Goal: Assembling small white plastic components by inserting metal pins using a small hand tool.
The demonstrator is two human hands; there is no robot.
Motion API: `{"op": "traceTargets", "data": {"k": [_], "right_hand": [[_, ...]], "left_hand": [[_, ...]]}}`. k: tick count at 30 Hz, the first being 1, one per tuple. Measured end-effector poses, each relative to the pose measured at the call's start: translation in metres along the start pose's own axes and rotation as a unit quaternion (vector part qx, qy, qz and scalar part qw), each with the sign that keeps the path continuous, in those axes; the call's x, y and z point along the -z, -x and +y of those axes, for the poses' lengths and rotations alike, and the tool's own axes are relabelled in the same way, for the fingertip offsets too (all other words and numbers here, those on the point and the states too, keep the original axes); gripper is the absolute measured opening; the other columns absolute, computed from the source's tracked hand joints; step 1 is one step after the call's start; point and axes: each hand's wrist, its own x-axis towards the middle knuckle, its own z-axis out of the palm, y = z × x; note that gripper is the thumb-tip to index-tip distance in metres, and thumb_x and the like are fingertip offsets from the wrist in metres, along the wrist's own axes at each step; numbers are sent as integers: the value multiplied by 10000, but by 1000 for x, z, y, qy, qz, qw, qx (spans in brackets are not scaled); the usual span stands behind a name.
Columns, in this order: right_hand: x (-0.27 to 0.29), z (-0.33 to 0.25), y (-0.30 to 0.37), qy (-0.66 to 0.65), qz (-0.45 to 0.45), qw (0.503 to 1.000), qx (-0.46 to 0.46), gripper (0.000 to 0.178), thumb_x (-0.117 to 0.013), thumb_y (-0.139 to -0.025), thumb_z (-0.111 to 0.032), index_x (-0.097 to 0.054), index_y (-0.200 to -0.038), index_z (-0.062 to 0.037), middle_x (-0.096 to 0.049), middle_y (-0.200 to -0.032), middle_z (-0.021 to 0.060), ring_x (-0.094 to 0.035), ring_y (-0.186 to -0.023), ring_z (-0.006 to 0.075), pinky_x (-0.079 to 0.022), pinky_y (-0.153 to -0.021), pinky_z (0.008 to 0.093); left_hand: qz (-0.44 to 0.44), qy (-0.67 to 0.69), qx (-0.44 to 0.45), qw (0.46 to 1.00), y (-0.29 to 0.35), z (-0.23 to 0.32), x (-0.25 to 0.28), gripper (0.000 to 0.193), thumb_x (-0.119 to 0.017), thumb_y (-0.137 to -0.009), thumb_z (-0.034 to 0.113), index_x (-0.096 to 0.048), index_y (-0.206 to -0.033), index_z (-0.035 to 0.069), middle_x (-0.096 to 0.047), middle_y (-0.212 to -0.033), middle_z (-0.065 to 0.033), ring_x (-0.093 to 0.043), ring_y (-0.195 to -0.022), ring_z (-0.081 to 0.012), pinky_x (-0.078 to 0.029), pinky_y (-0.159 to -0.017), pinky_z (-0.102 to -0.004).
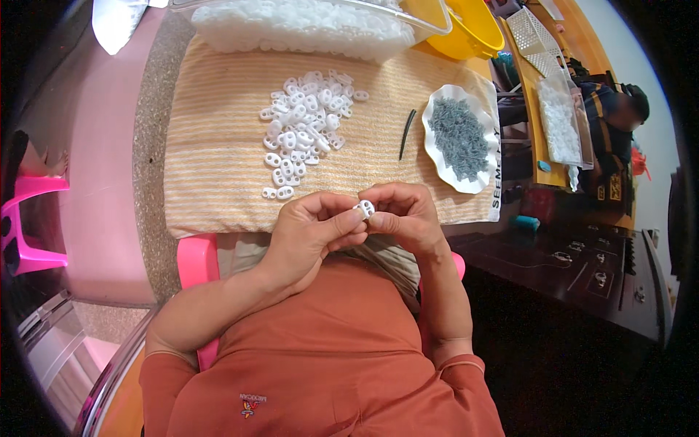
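Near the front edge of the towel, my left hand [320,227] and my right hand [405,215] meet, both closed. Between their thumbs and fingertips they pinch one small white plastic cord lock [367,208] with two holes in its face. My fingers cover part of it. Beyond my left hand lies a loose pile of similar white cord locks [306,109]. To the right, a white wavy-rimmed dish [435,149] holds many small grey springs [459,135]. A thin dark rod [408,135] lies on the towel between pile and dish.
A striped yellow towel [218,146] covers the tabletop. At its far side stands a see-through bin [429,22] full of white pieces, beside a yellow basin [473,33]. Another person [611,124] sits at a wooden table on the right. A pink stool [36,218] stands left.
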Motion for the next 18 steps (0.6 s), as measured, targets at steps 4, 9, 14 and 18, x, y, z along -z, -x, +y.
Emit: {"op": "traceTargets", "data": {"k": [4, 9, 14, 18], "right_hand": [[1, 3, -1, -10, -15, 1000, 12, 308, -665, -817, 47, -604, -1118, 66, -666, -1014, 152, -664, -902, 201, -555, -805, 309], [-2, 1, 0, -21, -7, 1000, 8, 302, -674, -815, 36, -614, -1110, 61, -661, -1034, 139, -654, -922, 192, -539, -819, 301], [-5, 0, 0, -18, 0, 1000, 5, 304, -691, -818, -5, -617, -1107, 56, -647, -1019, 117, -638, -917, 176, -530, -787, 283], [-6, 1, -3, 46, -7, 997, 56, 289, -711, -824, -78, -634, -1071, 51, -617, -969, 100, -603, -864, 153, -505, -749, 260]], "left_hand": [[-3, -6, -3, 1000, 1, 2, -2, 132, -636, -887, 49, -630, -1010, 2, -667, -934, -67, -649, -800, -120, -571, -727, -239], [-15, -5, -9, 1000, -1, 0, 0, 140, -643, -882, 52, -631, -1011, -1, -668, -943, -74, -649, -809, -122, -571, -735, -240], [-13, 8, -3, 1000, -2, 2, -3, 142, -650, -878, 50, -599, -1005, 15, -659, -933, -77, -649, -826, -129, -569, -727, -236], [-33, 4, 5, 999, -3, 3, 0, 117, -654, -876, 52, -577, -962, 29, -654, -917, -74, -645, -822, -129, -565, -716, -235]]}}
